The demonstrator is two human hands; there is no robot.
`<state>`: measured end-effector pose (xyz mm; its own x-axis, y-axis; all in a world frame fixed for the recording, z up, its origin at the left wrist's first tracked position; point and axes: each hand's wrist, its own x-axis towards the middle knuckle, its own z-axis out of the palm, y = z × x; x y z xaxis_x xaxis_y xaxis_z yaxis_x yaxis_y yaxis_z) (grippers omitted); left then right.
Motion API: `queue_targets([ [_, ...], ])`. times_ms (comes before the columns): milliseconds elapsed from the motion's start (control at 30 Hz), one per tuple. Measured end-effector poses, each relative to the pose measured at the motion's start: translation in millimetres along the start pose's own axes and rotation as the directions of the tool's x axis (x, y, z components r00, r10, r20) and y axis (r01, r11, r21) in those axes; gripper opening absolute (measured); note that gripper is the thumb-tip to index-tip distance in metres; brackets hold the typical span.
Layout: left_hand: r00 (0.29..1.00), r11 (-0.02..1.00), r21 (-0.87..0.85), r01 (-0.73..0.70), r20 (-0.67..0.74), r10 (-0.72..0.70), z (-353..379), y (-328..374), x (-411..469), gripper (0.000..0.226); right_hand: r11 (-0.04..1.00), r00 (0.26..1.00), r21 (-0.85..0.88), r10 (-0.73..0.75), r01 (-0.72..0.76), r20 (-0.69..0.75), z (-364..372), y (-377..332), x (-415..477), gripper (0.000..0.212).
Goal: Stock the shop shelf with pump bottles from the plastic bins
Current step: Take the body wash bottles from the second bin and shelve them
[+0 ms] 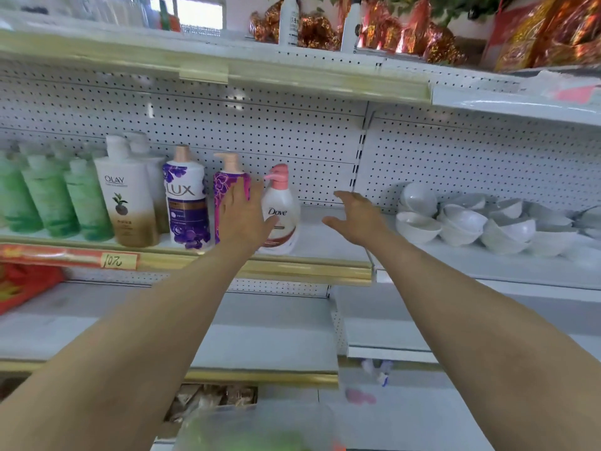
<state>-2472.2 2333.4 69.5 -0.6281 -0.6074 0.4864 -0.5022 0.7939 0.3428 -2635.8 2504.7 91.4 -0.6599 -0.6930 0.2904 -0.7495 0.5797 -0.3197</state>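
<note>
On the middle shelf point(328, 242) stands a row of pump bottles: several green ones point(48, 196), a white Olay bottle point(128, 196), a purple Lux bottle point(187, 203), a purple-pink floral bottle point(227, 183) and a white Dove bottle point(283, 216) with a pink pump. My left hand point(242, 216) lies with straight fingers against the front of the floral bottle, its thumb beside the Dove bottle. My right hand point(356, 216) hovers with spread fingers above bare shelf to the right of the Dove bottle, holding nothing. A clear plastic bin point(260, 428) with blurred green contents shows at the bottom edge.
White bowls point(471, 222) are stacked on the shelf section to the right. A shelf with a price rail point(201, 73) hangs overhead, with red-gold packages point(536, 34) above. A red package point(22, 284) lies at lower left. The lower shelf point(260, 336) runs under my arms.
</note>
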Motion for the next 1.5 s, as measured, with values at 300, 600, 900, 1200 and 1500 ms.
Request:
queue_targets([
  [300, 0.994, 0.994, -0.015, 0.111, 0.026, -0.11, 15.0, 59.6, -68.2, 0.066, 0.999, 0.998, 0.039, -0.023, 0.021, 0.057, -3.1, 41.3, -70.0, 0.068],
  [600, 0.957, 0.984, 0.032, 0.177, 0.228, -0.18, 80.0, 62.1, -150.2, 0.065, 0.994, 0.974, 0.05, 0.081, -0.093, 0.21, 57.1, 99.3, -123.4, 0.07],
  [900, 0.778, 0.948, -0.011, 0.317, 0.574, -0.254, 173.2, 21.7, -232.6, 0.064, 0.953, 0.849, 0.084, 0.217, -0.292, 0.482, 175.4, 142.5, -188.9, 0.07],
  [1200, 0.41, 0.871, -0.027, 0.49, 0.889, -0.203, 281.1, -42.8, -369.3, 0.066, 0.844, 0.607, 0.093, 0.299, -0.529, 0.737, 322.4, 145.7, -283.5, 0.059],
  [1500, 0.203, 0.742, -0.005, 0.67, 0.963, -0.177, 338.6, -67.8, -440.1, 0.071, 0.805, 0.551, 0.135, 0.263, -0.578, 0.792, 408.7, 118.8, -276.0, 0.072],
])
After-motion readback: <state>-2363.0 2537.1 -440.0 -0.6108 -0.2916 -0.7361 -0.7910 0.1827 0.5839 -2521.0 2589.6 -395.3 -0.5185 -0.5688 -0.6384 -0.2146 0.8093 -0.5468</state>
